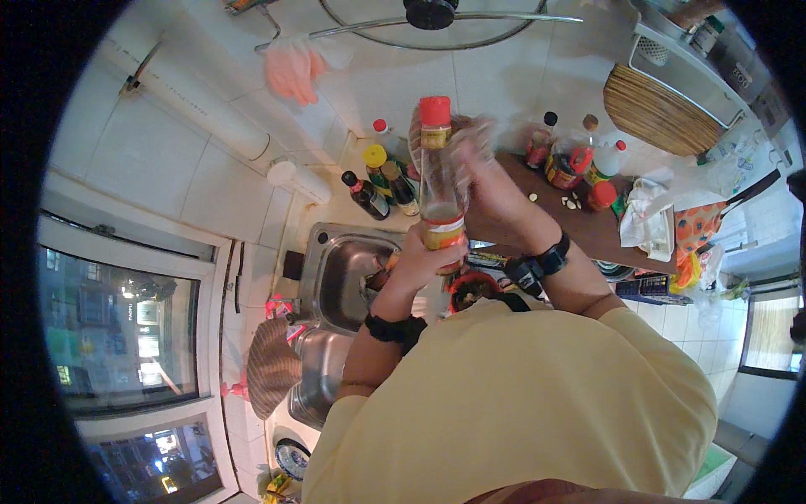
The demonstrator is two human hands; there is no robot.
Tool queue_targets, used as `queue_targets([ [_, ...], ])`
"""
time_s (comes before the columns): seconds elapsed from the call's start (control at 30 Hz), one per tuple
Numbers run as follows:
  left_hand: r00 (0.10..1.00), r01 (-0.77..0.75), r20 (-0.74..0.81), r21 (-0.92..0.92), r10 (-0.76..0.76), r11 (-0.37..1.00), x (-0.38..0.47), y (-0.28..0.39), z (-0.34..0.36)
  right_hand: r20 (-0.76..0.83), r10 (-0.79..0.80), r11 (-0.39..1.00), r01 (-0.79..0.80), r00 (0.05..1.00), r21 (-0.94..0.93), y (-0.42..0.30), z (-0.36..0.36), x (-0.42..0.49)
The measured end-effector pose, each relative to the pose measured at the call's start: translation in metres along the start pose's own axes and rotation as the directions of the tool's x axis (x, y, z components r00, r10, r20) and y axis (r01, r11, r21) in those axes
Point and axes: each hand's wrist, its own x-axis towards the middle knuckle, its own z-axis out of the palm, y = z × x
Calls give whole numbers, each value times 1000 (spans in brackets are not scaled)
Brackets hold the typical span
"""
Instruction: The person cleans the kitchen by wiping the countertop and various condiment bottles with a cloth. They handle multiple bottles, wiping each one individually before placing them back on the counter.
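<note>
My left hand (425, 255) grips the lower, labelled part of a clear bottle (439, 183). The bottle stands upright in the air; it has a red cap and a little pale content near the bottom. Beside its upper part is my right hand (480, 165), blurred by motion. A brown striped cloth (415, 140) shows behind the bottle's neck and seems to be bunched in that hand, against the glass. The right fingertips are too blurred to make out.
A steel sink (346, 283) lies left, with sauce bottles (378, 183) behind it. Right, a brown board (504, 214) bears garlic cloves (571, 203), jars and bottles (567, 167), and a white tray with a cloth (647, 217). A pot lid (431, 12) hangs above.
</note>
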Motion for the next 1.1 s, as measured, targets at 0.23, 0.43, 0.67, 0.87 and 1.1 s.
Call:
queue_targets([
  [0.23,992,-29,95,-459,82,888,-28,-8,-25,-431,87,525,-409,898,-747,-13,-101,-26],
  [0.43,995,-98,-36,-316,91,944,-32,-9,-28,-325,279,906,-360,904,-222,2,-110,-63],
  [0.67,995,-98,-28,-199,94,975,-36,-19,-20,-237,461,672,-511,855,-536,25,-158,-67],
  [0.87,989,-146,-72,-236,132,961,-35,-16,-8,-241,458,866,-368,856,337,33,-158,-87],
  [1.1,985,-160,-105,-219,140,962,-35,-19,-3,-639,354,922,-370,683,116,56,-177,-93],
])
